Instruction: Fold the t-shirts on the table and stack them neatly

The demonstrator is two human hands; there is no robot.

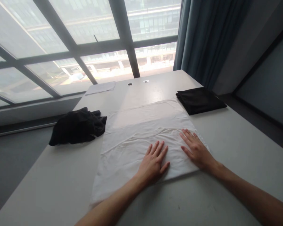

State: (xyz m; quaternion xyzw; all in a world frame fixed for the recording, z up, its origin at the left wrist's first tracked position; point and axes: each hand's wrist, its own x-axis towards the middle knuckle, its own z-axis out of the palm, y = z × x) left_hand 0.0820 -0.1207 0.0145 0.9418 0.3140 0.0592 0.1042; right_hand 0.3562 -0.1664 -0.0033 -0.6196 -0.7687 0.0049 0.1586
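Note:
A white garment (127,157), probably a shirt, lies on the table with one part folded over toward me. A curved seam, like a neckline, crosses its middle, and small wrinkles run over the near part. My left hand (153,161) rests flat on the near half, fingers apart and pointing away from me. Over by the garment's right edge, my right hand (196,152) lies palm down with its fingers spread, the tips near the seam. Neither hand grips the cloth.
A crumpled black cloth (77,126) sits at the table's left edge. On the right lies a neatly folded black cloth (200,99). White paper (100,88) is at the far left corner of the white table (238,150). Windows and a blue curtain (202,40) stand behind.

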